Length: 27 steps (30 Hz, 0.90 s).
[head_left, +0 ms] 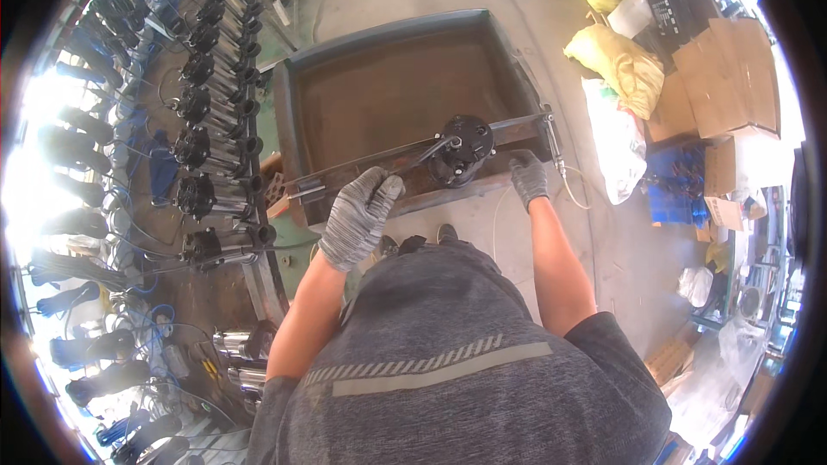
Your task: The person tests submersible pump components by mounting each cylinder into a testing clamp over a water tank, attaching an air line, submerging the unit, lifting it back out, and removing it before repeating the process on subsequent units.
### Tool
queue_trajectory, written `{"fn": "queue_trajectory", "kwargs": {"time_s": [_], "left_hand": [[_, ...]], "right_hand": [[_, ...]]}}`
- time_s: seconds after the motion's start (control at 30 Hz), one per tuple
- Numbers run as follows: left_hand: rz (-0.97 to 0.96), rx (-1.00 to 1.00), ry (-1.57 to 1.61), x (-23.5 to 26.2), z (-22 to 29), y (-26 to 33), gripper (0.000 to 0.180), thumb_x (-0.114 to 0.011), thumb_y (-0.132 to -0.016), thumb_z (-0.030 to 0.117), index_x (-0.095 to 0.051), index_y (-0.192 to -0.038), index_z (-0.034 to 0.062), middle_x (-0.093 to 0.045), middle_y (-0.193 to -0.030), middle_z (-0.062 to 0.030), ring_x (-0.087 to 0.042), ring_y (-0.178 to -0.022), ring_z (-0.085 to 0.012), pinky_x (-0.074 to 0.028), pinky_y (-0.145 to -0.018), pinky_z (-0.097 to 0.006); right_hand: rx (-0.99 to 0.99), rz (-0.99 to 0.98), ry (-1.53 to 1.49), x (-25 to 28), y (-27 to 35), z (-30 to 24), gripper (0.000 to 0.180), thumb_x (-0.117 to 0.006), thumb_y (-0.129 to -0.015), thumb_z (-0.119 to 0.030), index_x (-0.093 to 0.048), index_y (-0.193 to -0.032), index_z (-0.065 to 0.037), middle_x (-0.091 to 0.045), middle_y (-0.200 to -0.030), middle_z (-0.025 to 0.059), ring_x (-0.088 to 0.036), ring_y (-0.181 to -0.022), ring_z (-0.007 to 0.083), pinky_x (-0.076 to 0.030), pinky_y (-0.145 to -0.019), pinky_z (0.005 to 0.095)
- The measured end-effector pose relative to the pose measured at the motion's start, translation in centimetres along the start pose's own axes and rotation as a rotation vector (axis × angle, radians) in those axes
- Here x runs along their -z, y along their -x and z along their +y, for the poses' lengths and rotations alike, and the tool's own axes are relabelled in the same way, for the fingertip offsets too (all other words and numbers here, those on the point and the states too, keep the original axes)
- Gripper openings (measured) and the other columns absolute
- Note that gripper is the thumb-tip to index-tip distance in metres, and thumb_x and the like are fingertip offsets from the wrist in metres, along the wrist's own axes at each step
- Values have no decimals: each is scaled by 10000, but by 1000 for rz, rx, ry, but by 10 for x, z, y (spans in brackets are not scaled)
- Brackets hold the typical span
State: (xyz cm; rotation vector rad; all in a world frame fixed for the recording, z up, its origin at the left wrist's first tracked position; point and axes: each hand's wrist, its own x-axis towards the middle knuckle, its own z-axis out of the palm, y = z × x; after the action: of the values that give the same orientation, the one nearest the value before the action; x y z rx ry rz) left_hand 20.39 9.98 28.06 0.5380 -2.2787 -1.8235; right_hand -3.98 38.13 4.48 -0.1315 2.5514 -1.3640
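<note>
My left hand [357, 215], in a grey knit glove, is closed round the handle end of a wrench [428, 153]. The wrench slants up to the right, and its far end meets the top of a black round pump-like housing [468, 139]. That housing stands upright on the bar along the near side of a metal tank [289, 112]. My right hand [529, 179], also gloved, is at the tank's near right corner, just right of the housing. Its fingers look extended against the edge, with nothing visible in them.
Brown, murky contents fill the tank. Rows of black-headed metal cylinders [196, 148] line a rack at left. A thin hose hangs from a fitting [554, 142] on the tank's right corner. Yellow sacks [618, 65], cardboard boxes [724, 73] and blue crates [676, 185] lie at right.
</note>
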Motion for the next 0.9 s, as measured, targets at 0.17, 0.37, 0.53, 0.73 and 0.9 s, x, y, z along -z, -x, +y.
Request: {"fn": "queue_trajectory", "kwargs": {"time_s": [0.17,0.37,0.53,0.73,0.9], "left_hand": [[-20,41,-11,1,-1,2,298,-631,-1070,331,-687,-966,57,-601,-819,16,-523,-783,-94,-468,-741,-280],[17,-1,-38,1,-1,4,325,-628,-1067,358,-684,-966,54,-594,-816,7,-524,-792,-118,-467,-755,-287],[138,30,-34,17,-10,9,282,-638,-1066,301,-682,-1021,26,-652,-862,-43,-574,-784,-156,-501,-756,-326],[512,219,486,81,-58,49,257,-695,-1034,358,-674,-994,104,-596,-761,34,-529,-636,-59,-396,-504,-222],[629,397,475,115,-125,74,200,-709,-1026,340,-668,-978,150,-515,-646,103,-380,-452,-14,-279,-375,-233]], "right_hand": [[57,-48,-43,-11,-7,-13,265,-698,-929,-104,-718,-1179,-19,-783,-1047,150,-741,-964,244,-564,-889,353],[74,-103,38,-24,-29,-7,260,-676,-956,-101,-711,-1195,-6,-781,-1109,158,-738,-1033,259,-552,-932,355],[150,-169,-25,-37,-44,-9,270,-683,-976,-140,-712,-1216,-21,-779,-1120,159,-738,-1039,260,-545,-936,363],[305,-263,86,-23,-13,-78,277,-718,-937,-152,-731,-1199,-63,-765,-1090,185,-726,-1013,317,-553,-917,407],[607,-207,214,-57,54,-148,260,-760,-883,-165,-746,-1118,-54,-724,-998,183,-703,-936,364,-563,-884,424]]}}
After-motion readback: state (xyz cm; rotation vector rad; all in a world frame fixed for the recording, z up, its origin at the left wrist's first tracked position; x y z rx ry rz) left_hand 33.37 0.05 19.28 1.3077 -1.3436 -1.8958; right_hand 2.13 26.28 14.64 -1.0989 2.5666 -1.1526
